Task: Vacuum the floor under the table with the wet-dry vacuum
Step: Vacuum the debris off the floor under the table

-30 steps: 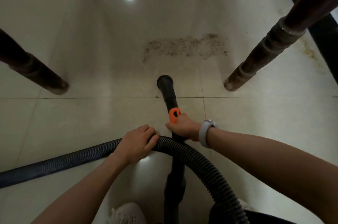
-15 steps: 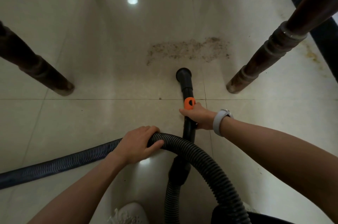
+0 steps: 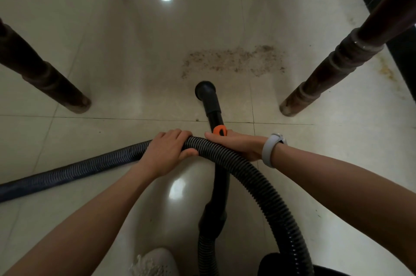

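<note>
Both forearms reach forward under the table: the left hand [image 3: 167, 151] curls over the ribbed black hose [image 3: 252, 176], while the right hand [image 3: 238, 144], wearing a pale wristband [image 3: 271, 148], grips the smooth rigid wand [image 3: 213, 109] beside its orange clip [image 3: 220, 130]. The round nozzle [image 3: 204, 89] sits on glossy cream tiles just short of the gritty brown dirt patch [image 3: 234, 61], having drawn back leftward since half a second ago.

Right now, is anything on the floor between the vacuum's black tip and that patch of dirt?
No. Only bare tile lies between the nozzle and the dirt patch. The table legs stand off to the sides, not in the path.
</note>
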`<act>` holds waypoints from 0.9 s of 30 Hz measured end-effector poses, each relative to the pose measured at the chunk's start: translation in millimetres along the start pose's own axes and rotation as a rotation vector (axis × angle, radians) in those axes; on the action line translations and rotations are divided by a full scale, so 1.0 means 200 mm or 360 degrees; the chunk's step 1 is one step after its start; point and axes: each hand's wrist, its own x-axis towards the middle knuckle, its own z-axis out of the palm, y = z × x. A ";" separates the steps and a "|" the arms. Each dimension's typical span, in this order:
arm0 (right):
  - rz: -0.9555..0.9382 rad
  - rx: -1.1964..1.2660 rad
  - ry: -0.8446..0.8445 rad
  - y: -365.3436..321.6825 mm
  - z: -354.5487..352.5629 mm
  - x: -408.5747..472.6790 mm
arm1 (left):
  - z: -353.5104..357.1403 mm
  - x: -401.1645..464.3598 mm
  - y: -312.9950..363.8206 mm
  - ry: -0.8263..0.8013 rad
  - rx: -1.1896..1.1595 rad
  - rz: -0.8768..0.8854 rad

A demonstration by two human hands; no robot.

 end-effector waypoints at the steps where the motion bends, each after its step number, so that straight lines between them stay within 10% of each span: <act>1: -0.0006 -0.0035 -0.0006 0.00 0.00 -0.01 | -0.01 0.01 0.00 0.0016 0.0025 -0.0017; 12: 0.0042 -0.0030 -0.0042 -0.04 -0.06 -0.05 | 0.13 -0.09 0.16 0.0655 -0.0358 -0.0515; 18: -0.0020 -0.0110 0.0099 -0.08 -0.03 -0.04 | 0.26 -0.10 0.39 -0.0521 -0.1758 -0.1012; 27: -0.0035 -0.0709 -0.0016 -0.07 0.04 -0.21 | 0.25 -0.06 0.36 -0.0416 -0.1523 -0.0814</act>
